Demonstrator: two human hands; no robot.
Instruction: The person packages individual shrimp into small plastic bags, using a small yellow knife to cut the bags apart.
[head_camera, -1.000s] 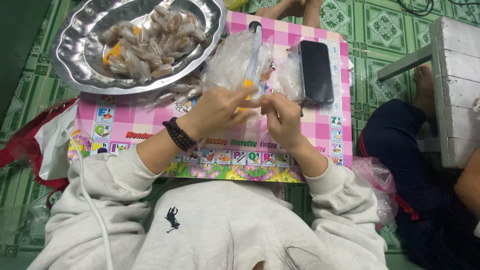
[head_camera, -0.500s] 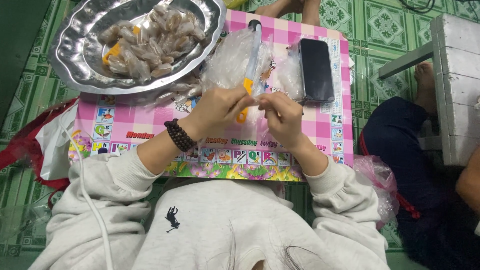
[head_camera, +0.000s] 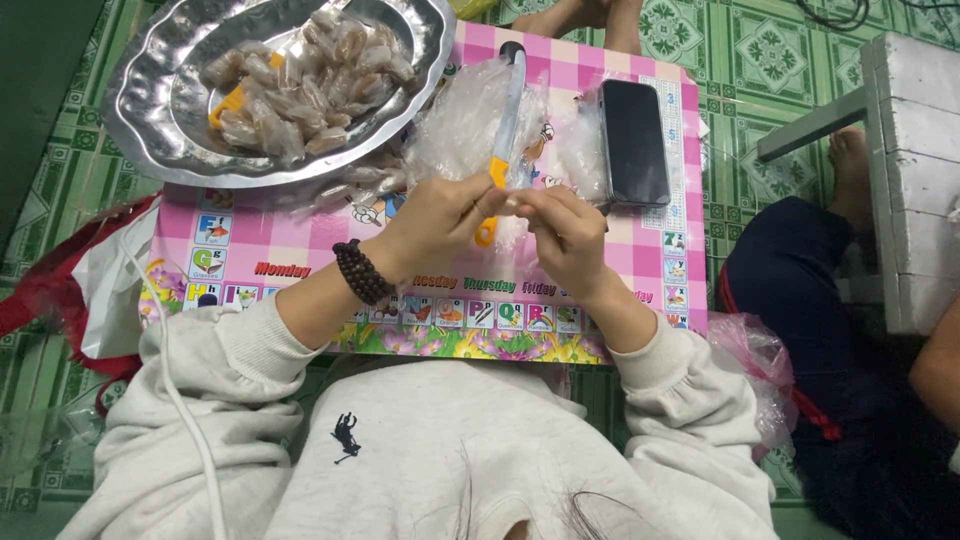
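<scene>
Hands barely shifted | left hand (head_camera: 440, 215) fingers grip orange-handled knife (head_camera: 500, 150) | right hand (head_camera: 565, 235) pinches clear wrapper (head_camera: 520, 180) over pink checked mat (head_camera: 300, 255)

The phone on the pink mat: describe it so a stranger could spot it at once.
Start at the pink checked mat on the green tiled floor. Near its far right corner, beyond the right hand, lies the phone, flat with its screen dark. It is the only black, hard-edged rectangle among crinkled clear plastic wrappers.

**Shiny tray, crinkly plastic everywhere**

The tray (head_camera: 150, 110) is embossed, mirror-glossy metal. Clear wrappers (head_camera: 465, 125) look thin, crinkly plastic. The knife (head_camera: 500, 150) has a smooth orange plastic handle. The phone (head_camera: 635, 140) is glossy black glass, the printed mat (head_camera: 300, 270) slick, and the sweatshirt (head_camera: 430, 450) matt cloth.
</scene>
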